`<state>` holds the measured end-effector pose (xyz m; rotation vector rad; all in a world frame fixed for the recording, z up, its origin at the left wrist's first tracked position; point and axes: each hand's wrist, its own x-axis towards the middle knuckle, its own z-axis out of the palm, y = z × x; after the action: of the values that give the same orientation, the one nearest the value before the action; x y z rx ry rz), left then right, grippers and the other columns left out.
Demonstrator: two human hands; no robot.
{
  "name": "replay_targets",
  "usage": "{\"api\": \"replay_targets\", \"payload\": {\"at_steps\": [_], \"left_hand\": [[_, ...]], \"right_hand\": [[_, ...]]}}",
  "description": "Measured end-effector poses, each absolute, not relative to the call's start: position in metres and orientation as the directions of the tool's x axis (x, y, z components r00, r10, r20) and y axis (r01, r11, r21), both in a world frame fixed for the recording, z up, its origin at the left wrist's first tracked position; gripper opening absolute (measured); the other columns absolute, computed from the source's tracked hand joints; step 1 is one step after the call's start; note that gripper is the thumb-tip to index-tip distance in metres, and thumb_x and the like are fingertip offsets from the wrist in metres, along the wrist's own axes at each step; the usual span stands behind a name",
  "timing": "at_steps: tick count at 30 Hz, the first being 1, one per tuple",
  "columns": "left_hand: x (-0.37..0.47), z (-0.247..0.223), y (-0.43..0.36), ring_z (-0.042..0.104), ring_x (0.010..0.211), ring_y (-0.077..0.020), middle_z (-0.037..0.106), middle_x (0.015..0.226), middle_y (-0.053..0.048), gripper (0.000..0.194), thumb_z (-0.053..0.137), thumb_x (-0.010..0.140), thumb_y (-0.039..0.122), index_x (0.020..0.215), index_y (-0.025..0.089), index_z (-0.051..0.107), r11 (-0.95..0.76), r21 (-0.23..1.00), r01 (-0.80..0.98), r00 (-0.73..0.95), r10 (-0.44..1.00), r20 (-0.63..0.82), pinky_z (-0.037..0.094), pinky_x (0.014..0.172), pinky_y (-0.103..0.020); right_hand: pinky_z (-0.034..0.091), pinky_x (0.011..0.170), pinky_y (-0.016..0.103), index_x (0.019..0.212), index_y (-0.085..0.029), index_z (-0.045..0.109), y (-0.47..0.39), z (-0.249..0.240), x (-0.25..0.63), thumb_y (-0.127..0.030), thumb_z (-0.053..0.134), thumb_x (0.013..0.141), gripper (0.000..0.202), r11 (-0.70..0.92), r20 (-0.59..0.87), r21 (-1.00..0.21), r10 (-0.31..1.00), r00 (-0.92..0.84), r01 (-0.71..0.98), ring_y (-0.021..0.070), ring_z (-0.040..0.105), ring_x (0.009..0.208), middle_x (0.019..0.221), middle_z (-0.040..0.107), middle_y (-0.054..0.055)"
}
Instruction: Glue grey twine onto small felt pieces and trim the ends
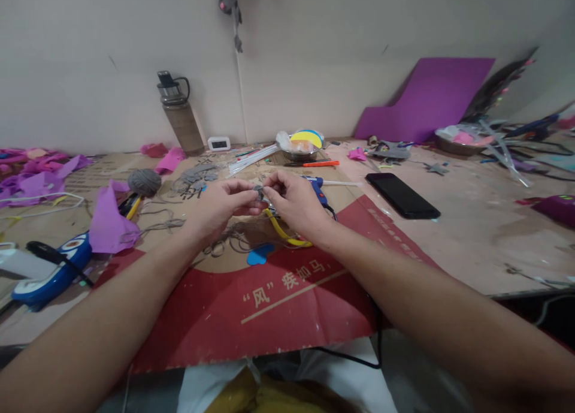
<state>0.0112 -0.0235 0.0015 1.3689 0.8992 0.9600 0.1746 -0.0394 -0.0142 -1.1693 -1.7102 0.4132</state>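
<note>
My left hand and my right hand meet over the middle of the table, their fingertips pinched on a small grey piece between them. Its shape is partly hidden by the fingers. Grey yarn lies in loose loops below my left hand and runs left toward a grey yarn ball. Under my hands a yellow strip curves beside a blue heart-shaped piece. Just behind my right hand is a blue tool, partly covered.
A red and brown cardboard sheet covers the near table. A black phone lies right; a bottle, small white clock and metal bowl stand behind. Purple scraps and a blue eye-patterned object are left.
</note>
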Motion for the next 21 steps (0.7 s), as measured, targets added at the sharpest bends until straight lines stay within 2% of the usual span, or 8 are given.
{"api": "replay_targets", "payload": {"at_steps": [2, 5, 8, 15, 19, 21], "left_hand": [[0.0098, 0.0014, -0.0225, 0.063, 0.064, -0.0127, 0.067, 0.074, -0.004, 0.022, 0.077, 0.064, 0.028, 0.077, 0.013, 0.068, -0.048, 0.999, -0.023, 0.362, 0.931, 0.053, 0.052, 0.062, -0.027], [0.0079, -0.0005, -0.0195, 0.051, 0.051, -0.0063, 0.061, 0.065, 0.001, 0.018, 0.077, 0.065, 0.026, 0.076, 0.015, 0.070, -0.128, 0.992, 0.020, 0.342, 0.933, 0.113, 0.040, 0.047, -0.020], [0.0074, -0.0026, -0.0175, 0.043, 0.045, -0.0044, 0.057, 0.058, 0.003, 0.015, 0.076, 0.066, 0.025, 0.075, 0.015, 0.069, -0.154, 0.986, 0.069, 0.348, 0.930, 0.121, 0.033, 0.044, -0.019], [0.0090, 0.0002, -0.0198, 0.055, 0.052, -0.0089, 0.061, 0.062, 0.000, 0.018, 0.078, 0.064, 0.024, 0.075, 0.014, 0.067, -0.098, 0.995, 0.025, 0.378, 0.922, 0.082, 0.043, 0.050, -0.023], [0.0082, 0.0021, -0.0199, 0.059, 0.057, -0.0121, 0.063, 0.063, -0.002, 0.019, 0.077, 0.064, 0.026, 0.074, 0.013, 0.068, -0.062, 0.998, -0.020, 0.381, 0.922, 0.066, 0.049, 0.057, -0.027], [0.0075, 0.0015, -0.0191, 0.057, 0.055, -0.0113, 0.062, 0.061, -0.002, 0.018, 0.077, 0.064, 0.027, 0.074, 0.014, 0.069, -0.071, 0.997, -0.010, 0.361, 0.930, 0.070, 0.047, 0.056, -0.026]], "right_hand": [[0.037, 0.065, 0.027, 0.079, -0.018, 0.056, -0.0410, -0.0126, 0.1748, -0.016, 0.052, 0.080, 0.004, 0.493, 0.551, -0.689, 0.833, -0.058, 0.531, 0.0137, 0.049, 0.070, 0.073, 0.056, 0.000], [0.037, 0.065, 0.028, 0.077, -0.019, 0.055, -0.0429, -0.0105, 0.1751, -0.016, 0.053, 0.081, 0.004, 0.514, 0.579, -0.654, 0.812, -0.070, 0.556, 0.0142, 0.049, 0.071, 0.073, 0.055, 0.001], [0.037, 0.065, 0.028, 0.076, -0.019, 0.053, -0.0431, -0.0100, 0.1759, -0.016, 0.054, 0.081, 0.006, 0.539, 0.607, -0.617, 0.790, -0.089, 0.573, 0.0143, 0.048, 0.071, 0.075, 0.056, 0.001], [0.038, 0.069, 0.030, 0.079, -0.019, 0.053, -0.0391, -0.0144, 0.1787, -0.013, 0.051, 0.082, 0.006, 0.613, 0.689, -0.482, 0.707, -0.162, 0.627, 0.0155, 0.049, 0.075, 0.080, 0.055, 0.004], [0.039, 0.071, 0.030, 0.081, -0.019, 0.052, -0.0402, -0.0139, 0.1793, -0.012, 0.049, 0.082, 0.008, 0.626, 0.697, -0.459, 0.694, -0.182, 0.630, 0.0162, 0.050, 0.078, 0.083, 0.054, 0.004], [0.039, 0.072, 0.030, 0.081, -0.020, 0.052, -0.0416, -0.0126, 0.1792, -0.013, 0.049, 0.083, 0.008, 0.616, 0.682, -0.466, 0.707, -0.186, 0.635, 0.0164, 0.049, 0.078, 0.084, 0.054, 0.004]]}}
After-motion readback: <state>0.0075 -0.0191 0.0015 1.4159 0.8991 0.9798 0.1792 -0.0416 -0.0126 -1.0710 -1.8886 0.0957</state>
